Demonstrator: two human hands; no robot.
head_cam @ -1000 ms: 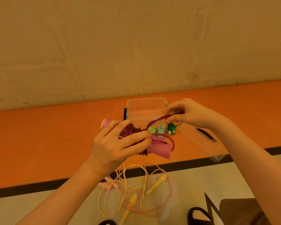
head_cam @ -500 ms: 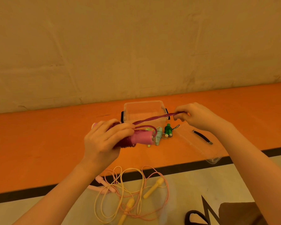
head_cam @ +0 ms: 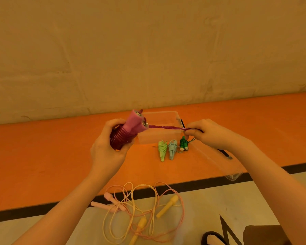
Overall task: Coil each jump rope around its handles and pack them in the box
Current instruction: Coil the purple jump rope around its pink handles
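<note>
The magenta rope (head_cam: 122, 138) is wound in tight coils around two pink handles (head_cam: 135, 123) (held side by side). The left hand (head_cam: 107, 147) grips the coils; the right hand (head_cam: 204, 133) pinches the free rope end, stretched taut above the clear box (head_cam: 163, 114).

Both forearms bare to the frame edge, no sleeves showing. Left hand (head_cam: 108, 151) and right hand (head_cam: 213, 134) bare: no gloves, rings or watch visible.
</note>
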